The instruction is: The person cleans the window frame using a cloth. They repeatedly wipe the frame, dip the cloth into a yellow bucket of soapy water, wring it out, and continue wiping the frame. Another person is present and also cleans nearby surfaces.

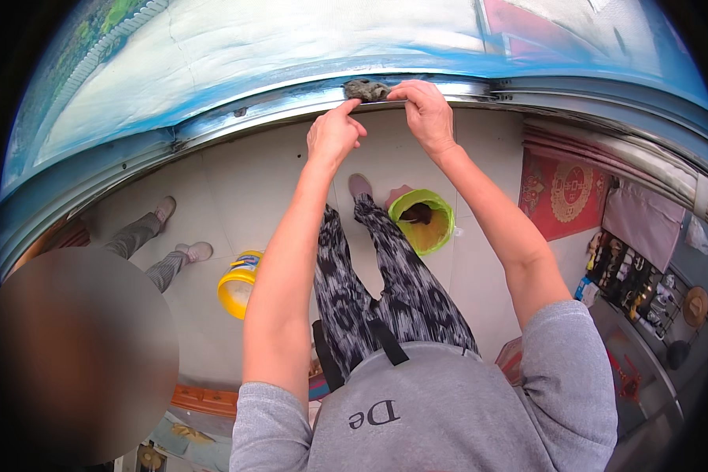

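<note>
A lumpy grey-brown wad (pixel 366 89), seemingly a dirty cloth, sits on the shiny metal window track (pixel 295 101) in front of me. The fingertips of my right hand (pixel 429 115) grip its right end. From the other side my left hand (pixel 333 134) reaches up, its index finger extended to the wad's lower edge and the other fingers bent. Whether those left fingers grip the cloth cannot be told. Beyond the track spreads a bright, whitish pane or sheet (pixel 330 35) with blue along its bottom.
A yellow bucket (pixel 233 295) and a lime-green lined bin (pixel 422 246) stand on the tiled floor (pixel 283 194) by my legs. Another person, with grey trousers (pixel 134 235), is close at left. A red patterned mat (pixel 560 192) and a rack of small items (pixel 625 271) are at right.
</note>
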{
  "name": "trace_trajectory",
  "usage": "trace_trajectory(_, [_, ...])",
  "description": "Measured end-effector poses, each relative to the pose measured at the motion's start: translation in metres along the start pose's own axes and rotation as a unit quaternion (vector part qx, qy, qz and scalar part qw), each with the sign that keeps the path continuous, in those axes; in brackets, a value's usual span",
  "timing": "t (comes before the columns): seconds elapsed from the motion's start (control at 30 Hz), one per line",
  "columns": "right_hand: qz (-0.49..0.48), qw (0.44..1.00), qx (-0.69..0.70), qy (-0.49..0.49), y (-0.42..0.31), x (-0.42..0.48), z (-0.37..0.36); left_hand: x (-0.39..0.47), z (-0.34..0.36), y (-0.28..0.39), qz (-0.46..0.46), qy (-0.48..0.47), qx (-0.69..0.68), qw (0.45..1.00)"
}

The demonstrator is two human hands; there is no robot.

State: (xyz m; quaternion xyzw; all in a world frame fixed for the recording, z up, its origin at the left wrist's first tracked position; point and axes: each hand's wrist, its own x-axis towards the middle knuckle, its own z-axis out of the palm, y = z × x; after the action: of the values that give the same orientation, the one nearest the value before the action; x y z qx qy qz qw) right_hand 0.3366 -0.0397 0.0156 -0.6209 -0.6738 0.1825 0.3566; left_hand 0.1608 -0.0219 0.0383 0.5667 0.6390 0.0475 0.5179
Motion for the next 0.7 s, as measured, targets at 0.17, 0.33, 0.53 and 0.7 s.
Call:
trace_trajectory(0.17, [0.109, 0.985, -0.125, 0.042, -0.005, -0.012, -0.006, -0.006, -0.015, 0.002, 0.214, 0.25, 0.173, 0.929])
trace_trajectory(0.33, [0.166, 0.971, -0.168, 0.037, -0.021, -0.012, 0.03, 0.025, -0.01, 0.009, 0.396, 0.233, 0.309, 0.833])
trace_trajectory(0.53, [0.162, 0.974, -0.148, 0.057, -0.009, -0.01, 0.03, 0.036, -0.003, 0.003, 0.4, 0.238, 0.362, 0.808])
trace_trajectory(0.7, [0.136, 0.981, -0.123, 0.062, 0.014, -0.009, 0.009, 0.034, 0.017, 0.017, 0.439, 0.259, 0.321, 0.798])
